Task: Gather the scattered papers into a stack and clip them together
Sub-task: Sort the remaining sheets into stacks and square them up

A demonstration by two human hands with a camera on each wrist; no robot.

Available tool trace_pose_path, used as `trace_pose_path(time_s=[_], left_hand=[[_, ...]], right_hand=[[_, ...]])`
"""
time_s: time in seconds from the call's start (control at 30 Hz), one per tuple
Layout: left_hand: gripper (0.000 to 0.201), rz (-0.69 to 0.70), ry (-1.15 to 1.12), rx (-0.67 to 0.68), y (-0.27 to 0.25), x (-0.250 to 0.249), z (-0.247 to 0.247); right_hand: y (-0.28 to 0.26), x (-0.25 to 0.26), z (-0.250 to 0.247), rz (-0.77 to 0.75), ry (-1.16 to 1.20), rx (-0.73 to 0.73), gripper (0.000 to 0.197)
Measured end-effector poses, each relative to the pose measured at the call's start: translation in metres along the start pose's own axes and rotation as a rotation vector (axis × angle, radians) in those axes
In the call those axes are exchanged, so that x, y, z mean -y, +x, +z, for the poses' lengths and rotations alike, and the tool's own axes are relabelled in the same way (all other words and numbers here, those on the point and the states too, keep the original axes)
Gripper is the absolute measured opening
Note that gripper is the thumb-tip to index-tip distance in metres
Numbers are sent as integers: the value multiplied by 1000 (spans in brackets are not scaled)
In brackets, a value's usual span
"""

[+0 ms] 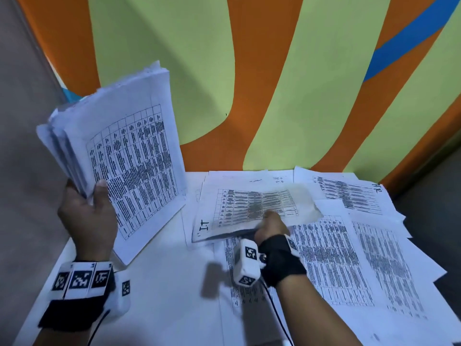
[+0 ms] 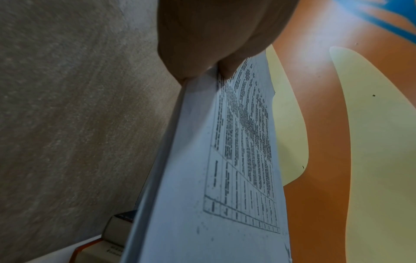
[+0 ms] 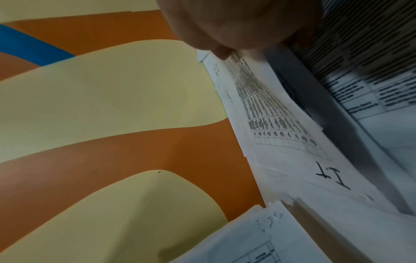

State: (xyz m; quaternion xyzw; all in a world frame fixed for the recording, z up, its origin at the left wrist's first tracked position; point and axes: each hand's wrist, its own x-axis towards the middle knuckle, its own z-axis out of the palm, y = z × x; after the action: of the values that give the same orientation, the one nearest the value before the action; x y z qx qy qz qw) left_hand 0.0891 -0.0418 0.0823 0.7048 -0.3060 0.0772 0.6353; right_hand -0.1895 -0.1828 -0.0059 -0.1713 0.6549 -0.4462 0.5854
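Thumb and fingers of the left hand (image 1: pixel 87 216) clamp the stack (image 1: pixel 129 166) upright at the tabletop's (image 1: pixel 159 283) left, while the right hand (image 1: pixel 270 227) pinches a sheet (image 1: pixel 249 208) marked "IT" above the loose papers (image 1: pixel 349 258). Only the left wrist view shows books (image 2: pixel 112 238) behind the stack.

table (image 1: pixel 159 290): white, against the striped wall | papers (image 1: pixel 349 258): loose printed sheets, overlapping, spread right of the table's bare part | books (image 2: pixel 112 238): at table's left edge

Head looks down; wrists close – papers (image 1: pixel 349 245) shared.
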Motion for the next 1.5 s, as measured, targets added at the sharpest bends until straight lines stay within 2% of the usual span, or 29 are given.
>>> trace_pose_path(time_s=[0.07,0.13,0.2,0.23,0.27,0.33,0.4,0.47,0.57,0.6,0.63,0.7,0.77,0.83,0.93,1.13,1.23,1.37,1.5], left_hand=[[30,-3,-1,5,-1,0,-1],[23,1,13,-1,-2,-3,-4],[9,9,19,-6,-1,-5,-7],[9,-5,23,1,-1,-5,-8],[18,-21,33,10,-2,-4,-8],[36,-47,72,26,-3,-5,-10],[41,-37,86,21,-2,-4,-10],[39,-6,58,14,-1,-2,-9],[33,10,24,12,2,-5,-7],[34,9,27,16,2,-7,-5],[34,3,31,26,1,-8,-3],[36,6,24,42,-2,-8,2],[38,35,-3,54,-6,-10,9],[36,78,-13,73,-11,-15,13],[34,123,19,113,-17,-25,22],[40,128,25,128,-23,-39,30],[39,116,0,141,-26,-43,32],[36,116,-5,144,-27,-44,33],[37,115,-10,119,-29,-46,37]], right_hand=[[9,0,5,8,-37,26,22],[8,6,11,36,-47,44,7],[9,13,18,40,-35,-29,38],[9,19,19,48,35,-101,51],[12,23,18,29,65,-150,59],[15,31,13,-23,65,-158,50],[12,43,-1,-100,-17,-76,37],[8,62,-27,-195,-101,71,26],[11,98,-83,-252,-193,254,29],[16,108,-104,-249,-276,251,31],[23,116,-125,-260,-369,218,29],[43,125,-164,-274,-549,46,22],[66,123,-194,-230,-704,-133,36],[79,115,-210,-200,-879,-244,44],[78,104,-214,-223,-1003,-274,38],[68,102,-210,-269,-1013,-264,29],[55,107,-212,-389,-963,-267,33],[28,135,-215,-668,-878,-305,36],[-6,176,-219,-886,-786,-250,17]])
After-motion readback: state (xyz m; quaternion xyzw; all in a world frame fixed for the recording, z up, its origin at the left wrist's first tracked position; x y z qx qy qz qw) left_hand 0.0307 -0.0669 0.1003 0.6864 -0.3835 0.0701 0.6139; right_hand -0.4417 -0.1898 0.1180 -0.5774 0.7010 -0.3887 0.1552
